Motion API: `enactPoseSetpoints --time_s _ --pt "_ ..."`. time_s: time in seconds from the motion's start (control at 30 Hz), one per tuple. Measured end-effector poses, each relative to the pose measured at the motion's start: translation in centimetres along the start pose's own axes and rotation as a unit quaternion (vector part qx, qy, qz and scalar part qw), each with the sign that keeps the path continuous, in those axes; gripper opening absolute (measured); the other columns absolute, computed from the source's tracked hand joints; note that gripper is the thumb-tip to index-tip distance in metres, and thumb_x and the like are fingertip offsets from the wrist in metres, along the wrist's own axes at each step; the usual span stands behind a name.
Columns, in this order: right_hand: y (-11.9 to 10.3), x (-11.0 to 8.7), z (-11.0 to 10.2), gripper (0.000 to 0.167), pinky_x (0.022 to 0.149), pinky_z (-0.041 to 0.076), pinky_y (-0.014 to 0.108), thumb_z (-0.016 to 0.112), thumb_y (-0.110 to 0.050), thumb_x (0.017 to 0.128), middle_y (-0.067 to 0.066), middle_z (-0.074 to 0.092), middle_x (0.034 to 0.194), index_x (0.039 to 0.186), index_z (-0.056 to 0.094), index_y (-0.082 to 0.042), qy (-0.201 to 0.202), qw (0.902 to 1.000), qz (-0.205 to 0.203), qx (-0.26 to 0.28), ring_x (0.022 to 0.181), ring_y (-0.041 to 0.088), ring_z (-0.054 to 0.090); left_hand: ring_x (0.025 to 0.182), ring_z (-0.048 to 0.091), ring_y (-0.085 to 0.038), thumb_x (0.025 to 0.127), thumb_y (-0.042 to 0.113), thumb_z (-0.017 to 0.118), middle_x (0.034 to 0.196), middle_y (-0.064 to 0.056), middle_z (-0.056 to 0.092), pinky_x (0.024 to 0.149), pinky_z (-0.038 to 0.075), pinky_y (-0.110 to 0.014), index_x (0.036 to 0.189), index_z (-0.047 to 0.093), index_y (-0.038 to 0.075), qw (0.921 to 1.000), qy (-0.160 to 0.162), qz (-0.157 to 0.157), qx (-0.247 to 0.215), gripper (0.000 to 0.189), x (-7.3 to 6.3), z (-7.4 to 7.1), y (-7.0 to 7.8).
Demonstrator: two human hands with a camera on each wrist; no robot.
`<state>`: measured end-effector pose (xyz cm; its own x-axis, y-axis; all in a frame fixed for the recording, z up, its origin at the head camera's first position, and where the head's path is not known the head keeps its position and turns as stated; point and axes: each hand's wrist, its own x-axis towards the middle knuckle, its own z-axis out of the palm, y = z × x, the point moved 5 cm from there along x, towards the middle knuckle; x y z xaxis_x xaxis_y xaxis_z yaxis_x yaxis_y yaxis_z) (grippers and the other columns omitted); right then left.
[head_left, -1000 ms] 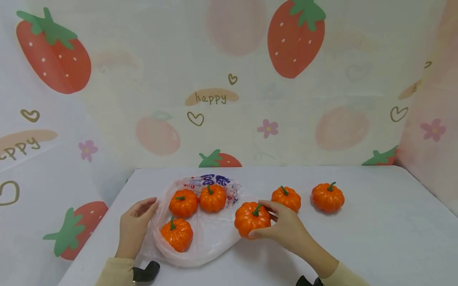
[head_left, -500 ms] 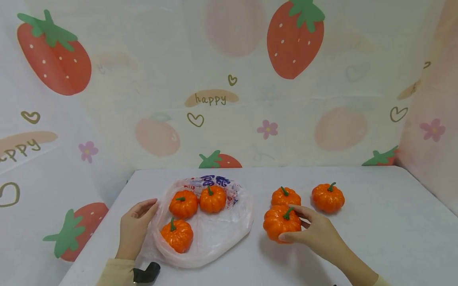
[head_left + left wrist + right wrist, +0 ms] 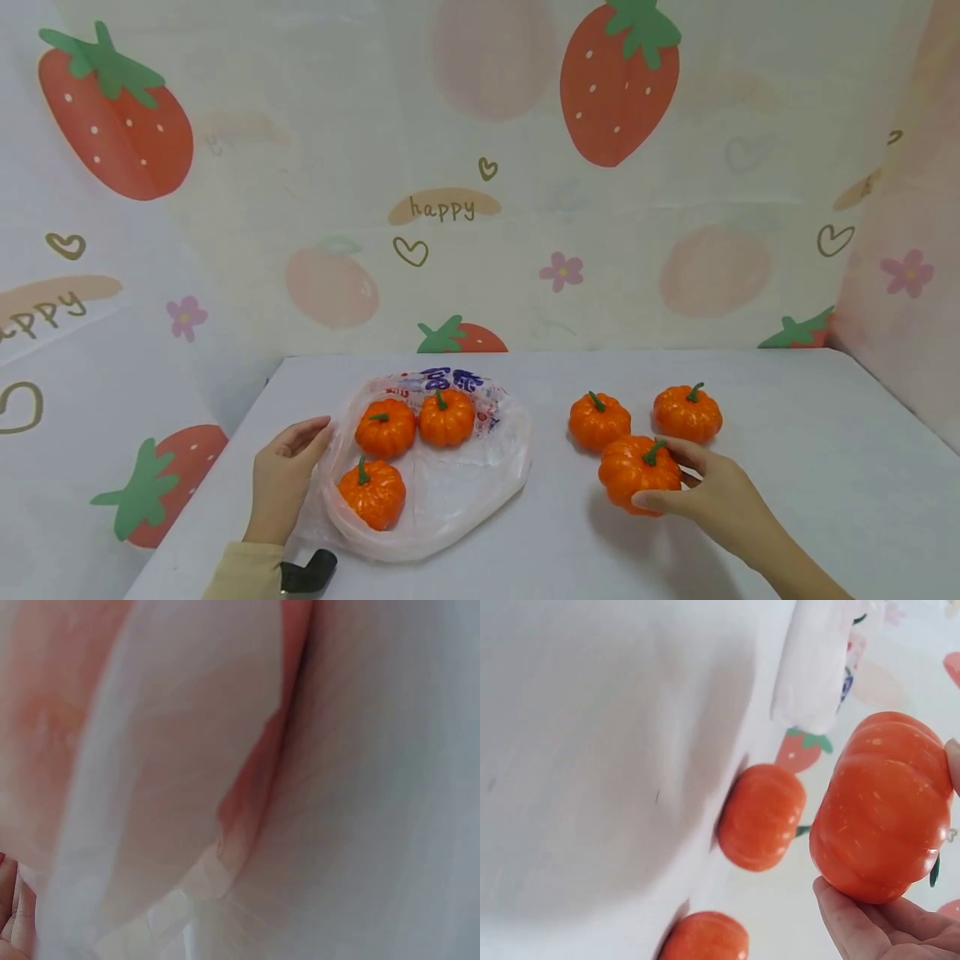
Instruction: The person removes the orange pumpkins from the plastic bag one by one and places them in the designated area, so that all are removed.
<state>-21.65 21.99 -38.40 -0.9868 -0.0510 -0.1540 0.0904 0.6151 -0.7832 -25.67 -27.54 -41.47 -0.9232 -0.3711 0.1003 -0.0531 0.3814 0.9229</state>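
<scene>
My right hand grips a small orange toy pumpkin with a green stem, thumb on the near side and fingers behind. The right wrist view shows this pumpkin raised off the table, fingers at its end. At the left, my left hand holds the side rim of a clear plastic bag, thumb and fingertips together at the edge. In the left wrist view, translucent plastic fills much of the picture. Inside the bag's open mouth sit three pumpkins, one of them the near pumpkin.
Behind the held pumpkin, another pumpkin stands on the white table, with a further pumpkin to its right. A strawberry-printed backdrop rises at the table's far edge. A black strap piece sits by the left wrist.
My right hand has carried the pumpkin rightward, away from the bag's right rim to in front of the two pumpkins on the table. The left hand and bag stay put.
</scene>
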Motion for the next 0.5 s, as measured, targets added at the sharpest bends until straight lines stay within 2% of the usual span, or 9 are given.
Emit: enactPoseSetpoints --time_s 0.5 --pt "3.5 -0.1 -3.7 0.100 0.105 0.046 0.055 0.075 -0.053 0.083 0.030 0.033 0.155 0.151 0.030 0.006 0.014 0.9978 0.049 -0.043 0.136 0.050 0.041 0.091 0.056 0.016 0.095 0.047 0.063 0.131 -0.012 0.065 0.081 0.043 0.001 0.129 0.064 0.011 0.9999 0.000 -0.004 0.010 0.050 -0.1 0.1 -0.2"
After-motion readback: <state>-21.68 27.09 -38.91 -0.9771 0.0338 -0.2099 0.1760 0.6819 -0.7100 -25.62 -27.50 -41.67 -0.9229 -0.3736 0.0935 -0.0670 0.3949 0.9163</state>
